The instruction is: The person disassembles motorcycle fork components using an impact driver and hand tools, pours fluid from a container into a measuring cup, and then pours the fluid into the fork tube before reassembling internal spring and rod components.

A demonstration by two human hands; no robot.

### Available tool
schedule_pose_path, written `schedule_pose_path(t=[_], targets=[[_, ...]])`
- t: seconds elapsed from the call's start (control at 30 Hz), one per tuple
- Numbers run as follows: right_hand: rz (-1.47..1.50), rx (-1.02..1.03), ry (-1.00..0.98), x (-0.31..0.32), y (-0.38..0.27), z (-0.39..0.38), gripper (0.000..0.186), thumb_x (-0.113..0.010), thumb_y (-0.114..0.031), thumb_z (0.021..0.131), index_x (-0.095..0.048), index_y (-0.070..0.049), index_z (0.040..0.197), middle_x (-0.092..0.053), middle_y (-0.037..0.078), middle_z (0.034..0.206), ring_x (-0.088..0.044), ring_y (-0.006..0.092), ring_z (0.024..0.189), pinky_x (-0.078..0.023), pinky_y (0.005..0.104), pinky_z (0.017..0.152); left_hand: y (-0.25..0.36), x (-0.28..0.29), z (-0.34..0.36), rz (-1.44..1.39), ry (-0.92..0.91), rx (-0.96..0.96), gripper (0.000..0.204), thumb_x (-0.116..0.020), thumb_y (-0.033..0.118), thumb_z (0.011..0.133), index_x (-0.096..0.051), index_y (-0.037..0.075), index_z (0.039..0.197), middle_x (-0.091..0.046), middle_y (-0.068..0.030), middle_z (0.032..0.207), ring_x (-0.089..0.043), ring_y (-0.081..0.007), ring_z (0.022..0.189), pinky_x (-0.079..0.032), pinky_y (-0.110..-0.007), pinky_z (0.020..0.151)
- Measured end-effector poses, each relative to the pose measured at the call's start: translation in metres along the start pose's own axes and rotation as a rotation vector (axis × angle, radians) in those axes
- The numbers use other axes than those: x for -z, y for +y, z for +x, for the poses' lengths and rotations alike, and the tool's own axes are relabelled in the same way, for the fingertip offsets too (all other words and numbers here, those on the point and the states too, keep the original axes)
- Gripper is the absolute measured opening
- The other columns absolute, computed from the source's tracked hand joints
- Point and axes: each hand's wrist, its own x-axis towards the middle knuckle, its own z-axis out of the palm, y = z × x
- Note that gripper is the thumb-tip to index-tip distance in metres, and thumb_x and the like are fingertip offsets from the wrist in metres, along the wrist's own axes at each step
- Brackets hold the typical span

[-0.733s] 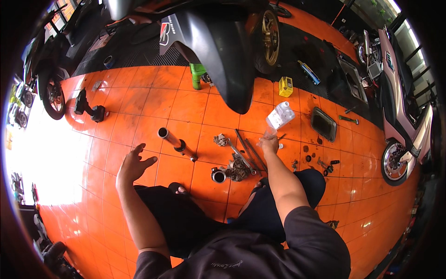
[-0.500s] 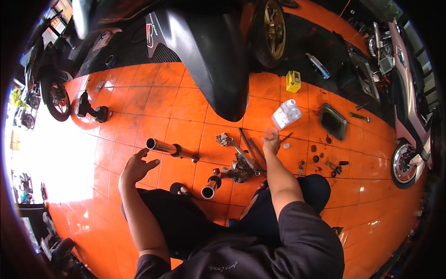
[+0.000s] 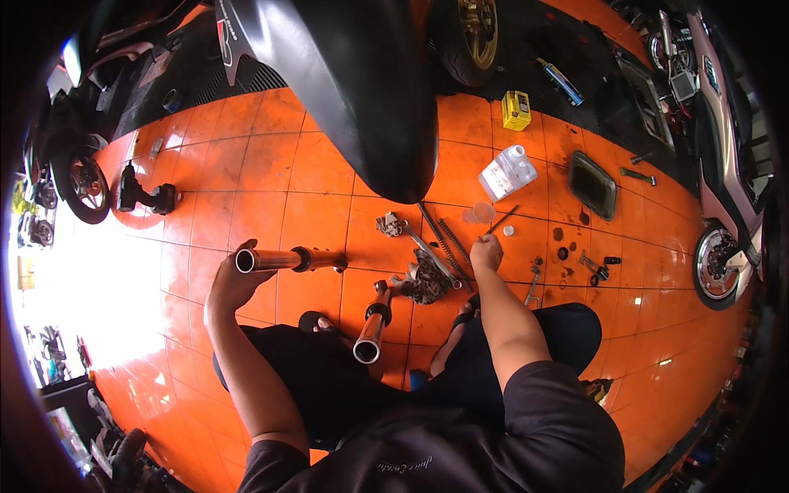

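My left hand (image 3: pixel 226 283) is closed round the open end of a shiny metal fork tube (image 3: pixel 275 260), with its fingertips showing above it. The tube lies sideways, its far end pointing right. My right hand (image 3: pixel 487 253) pinches the near end of a thin dark rod (image 3: pixel 503 219) at floor level. Just behind that hand is a clear plastic cup (image 3: pixel 478 214). A second fork tube (image 3: pixel 375 329) points its open end at me between my feet. Left of my right hand lie a long spring (image 3: pixel 451 245), a dark rod (image 3: pixel 429 222), a wrench (image 3: pixel 433 259) and a dirty rag (image 3: pixel 421 282).
Ahead are a clear jug (image 3: pixel 508 174), a yellow box (image 3: pixel 516 111) and a dark oily tray (image 3: pixel 592 186). Small parts (image 3: pixel 593 267) lie at right. A cordless drill (image 3: pixel 146 194) stands at left. A black motorcycle fender (image 3: pixel 353 107) overhangs the orange tiles.
My left hand has gone from beside the fork tube to a grip round its end. My right hand has let go of the cup and taken the thin dark rod. The view has shifted.
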Motion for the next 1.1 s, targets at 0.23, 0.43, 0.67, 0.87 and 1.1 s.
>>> schedule_pose_path(t=[0.23,0.43,0.67,0.87,1.1], targets=[[-0.598,0.155,-0.294,0.008,0.011,-0.086,0.049,-0.062,-0.033,0.094,-0.056,-0.009,0.136,-0.061,0.015,0.130,-0.062,0.0293,0.116,-0.054,0.0448,0.095,0.028,0.018,-0.023,0.083,-0.011,-0.030,0.073,-0.082,0.031,0.078,-0.053,0.002,0.138,-0.066,-0.0187,0.123,-0.064,-0.0302,0.113,-0.052,-0.044,0.093],[-0.800,0.279,-0.366,0.016,0.015,-0.089,0.049,-0.060,-0.025,0.094,-0.052,-0.010,0.140,-0.055,0.013,0.139,-0.057,0.0291,0.125,-0.052,0.0427,0.100,0.024,0.021,-0.032,0.069,-0.014,0.032,0.084,-0.084,0.037,0.076,-0.048,0.004,0.144,-0.053,-0.0225,0.142,-0.058,-0.0362,0.124,-0.051,-0.045,0.098],[-0.736,0.256,-0.476,0.017,-0.005,-0.092,0.059,-0.070,-0.018,0.085,-0.050,-0.007,0.140,-0.057,0.017,0.136,-0.059,0.0313,0.122,-0.052,0.0410,0.097,0.008,0.023,-0.042,0.055,0.020,0.005,0.086,-0.083,0.038,0.077,-0.046,0.001,0.145,-0.055,-0.0204,0.141,-0.060,-0.0351,0.121,-0.052,-0.043,0.097],[-0.466,0.486,-0.341,0.077,-0.064,-0.104,0.026,-0.071,-0.020,0.083,-0.072,-0.003,0.103,-0.072,0.021,0.103,-0.069,0.0340,0.101,-0.054,0.0422,0.086,0.010,0.030,-0.053,-0.031,0.026,-0.053,0.089,-0.083,0.038,0.077,-0.042,0.002,0.148,-0.053,-0.0201,0.144,-0.058,-0.0346,0.124,-0.052,-0.043,0.098],[0.108,0.560,-0.160,0.201,-0.107,-0.146,0.020,-0.076,-0.010,0.085,-0.069,0.004,0.098,-0.067,0.008,0.078,-0.061,0.0139,0.059,-0.049,0.0275,0.052,0.026,0.028,-0.077,-0.028,0.005,-0.086,0.085,-0.080,0.041,0.078,-0.044,0.010,0.148,-0.054,-0.0211,0.141,-0.053,-0.0328,0.130,-0.045,-0.044,0.106]])
